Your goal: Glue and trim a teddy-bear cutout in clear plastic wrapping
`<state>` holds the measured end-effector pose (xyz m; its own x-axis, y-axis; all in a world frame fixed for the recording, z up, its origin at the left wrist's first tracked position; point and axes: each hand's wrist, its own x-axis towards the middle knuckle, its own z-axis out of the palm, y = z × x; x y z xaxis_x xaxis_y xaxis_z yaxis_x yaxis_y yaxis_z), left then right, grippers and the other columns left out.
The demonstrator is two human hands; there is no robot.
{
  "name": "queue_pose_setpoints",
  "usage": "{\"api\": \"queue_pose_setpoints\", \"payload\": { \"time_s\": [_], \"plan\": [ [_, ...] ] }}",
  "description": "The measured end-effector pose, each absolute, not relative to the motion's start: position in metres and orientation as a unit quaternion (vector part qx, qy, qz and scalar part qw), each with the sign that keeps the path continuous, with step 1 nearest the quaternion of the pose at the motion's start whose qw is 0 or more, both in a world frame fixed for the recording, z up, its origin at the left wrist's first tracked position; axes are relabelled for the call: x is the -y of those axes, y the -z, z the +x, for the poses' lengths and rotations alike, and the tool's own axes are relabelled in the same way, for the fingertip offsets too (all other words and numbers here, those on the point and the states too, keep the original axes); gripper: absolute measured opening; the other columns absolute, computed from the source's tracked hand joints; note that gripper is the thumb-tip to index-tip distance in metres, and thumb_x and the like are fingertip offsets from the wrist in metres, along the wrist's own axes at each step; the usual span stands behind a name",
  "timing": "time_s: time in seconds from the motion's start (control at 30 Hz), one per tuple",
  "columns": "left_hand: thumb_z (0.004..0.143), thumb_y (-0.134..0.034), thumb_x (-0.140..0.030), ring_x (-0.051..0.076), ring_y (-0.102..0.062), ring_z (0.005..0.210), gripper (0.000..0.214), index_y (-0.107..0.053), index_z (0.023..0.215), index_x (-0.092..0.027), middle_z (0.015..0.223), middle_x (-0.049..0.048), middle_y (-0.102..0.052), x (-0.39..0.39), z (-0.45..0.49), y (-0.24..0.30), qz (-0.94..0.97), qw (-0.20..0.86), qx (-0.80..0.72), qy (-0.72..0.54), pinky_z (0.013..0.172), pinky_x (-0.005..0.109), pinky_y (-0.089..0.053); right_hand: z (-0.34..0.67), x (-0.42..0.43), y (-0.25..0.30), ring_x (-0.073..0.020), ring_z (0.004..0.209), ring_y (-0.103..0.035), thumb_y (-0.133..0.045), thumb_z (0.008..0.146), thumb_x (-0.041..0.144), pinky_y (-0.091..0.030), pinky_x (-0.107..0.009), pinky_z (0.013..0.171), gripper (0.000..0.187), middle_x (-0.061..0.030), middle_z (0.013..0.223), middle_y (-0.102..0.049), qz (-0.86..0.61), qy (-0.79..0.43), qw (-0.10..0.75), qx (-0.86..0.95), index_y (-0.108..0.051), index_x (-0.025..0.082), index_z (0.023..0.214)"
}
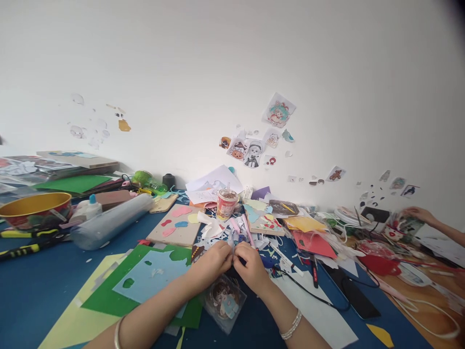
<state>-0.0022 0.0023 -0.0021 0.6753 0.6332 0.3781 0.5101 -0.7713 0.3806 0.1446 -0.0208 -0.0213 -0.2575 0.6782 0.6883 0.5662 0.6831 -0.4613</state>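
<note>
My left hand [214, 261] and my right hand [251, 267] meet in front of me with fingers pinched together. A thin, clear sliver shows between the fingertips, too small to name. Just below them a clear plastic sleeve [224, 304] with a cartoon figure inside lies on the blue tabletop; whether my fingers touch it, I cannot tell. Past my hands are paper scraps, pens and a printed plastic cup [227, 203] with a straw. Green sheets [105, 291] and a light blue sheet [145, 278] with cut-outs lie under and beside my left forearm.
At left stand a gold-lined bowl [36, 208], a clear plastic roll [109, 225], a glue bottle [87, 211] and black-yellow tools [32, 247]. A black phone [350, 291] and black cable [319, 299] lie at right. Another person's hand [419, 214] reaches in at far right.
</note>
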Motion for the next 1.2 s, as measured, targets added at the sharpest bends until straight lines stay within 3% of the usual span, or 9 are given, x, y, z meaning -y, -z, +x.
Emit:
{"api": "queue_pose_setpoints", "payload": {
  "time_s": [0.2,0.5,0.9,1.2],
  "plan": [
    [0.087,-0.030,-0.009,0.017,-0.047,0.072,0.022,-0.040,0.069,-0.018,0.076,0.0040,-0.050,-0.003,-0.003,0.005,0.912,0.105,-0.310,-0.248,0.067,0.030,-0.040,0.142,0.021,0.022,-0.0148,0.063,-0.043,-0.040,0.073,0.008,-0.036,-0.027,0.059,0.022,0.0013,0.061,-0.044,-0.399,-0.055,0.470,0.786,-0.033,0.022,0.057],
    [0.093,-0.024,-0.021,0.016,-0.046,0.077,0.024,-0.042,0.077,-0.018,0.082,0.0027,-0.048,-0.004,-0.011,0.005,0.915,0.146,-0.251,-0.280,0.070,0.028,-0.040,0.143,0.026,0.015,-0.0150,0.065,-0.045,-0.038,0.077,0.009,-0.037,-0.027,0.061,0.023,0.0008,0.062,-0.044,-0.399,-0.061,0.473,0.783,-0.033,0.022,0.059],
    [0.085,-0.033,-0.011,0.018,-0.045,0.069,0.021,-0.040,0.067,-0.018,0.073,0.0031,-0.048,-0.008,-0.004,0.009,0.912,0.081,-0.265,-0.301,0.062,0.029,-0.037,0.144,0.023,0.018,-0.0152,0.066,-0.046,-0.042,0.081,0.014,-0.037,-0.026,0.062,0.020,0.0005,0.066,-0.046,-0.421,-0.082,0.456,0.780,-0.038,0.021,0.063],
    [0.080,-0.034,-0.008,0.015,-0.044,0.067,0.019,-0.038,0.065,-0.019,0.071,0.0013,-0.045,-0.004,-0.004,0.006,0.902,0.128,-0.265,-0.317,0.061,0.027,-0.037,0.153,0.025,0.010,-0.0127,0.062,-0.044,-0.046,0.085,0.017,-0.034,-0.024,0.057,0.017,0.0031,0.065,-0.046,-0.443,-0.111,0.420,0.784,-0.046,0.020,0.068]
  ]
}}
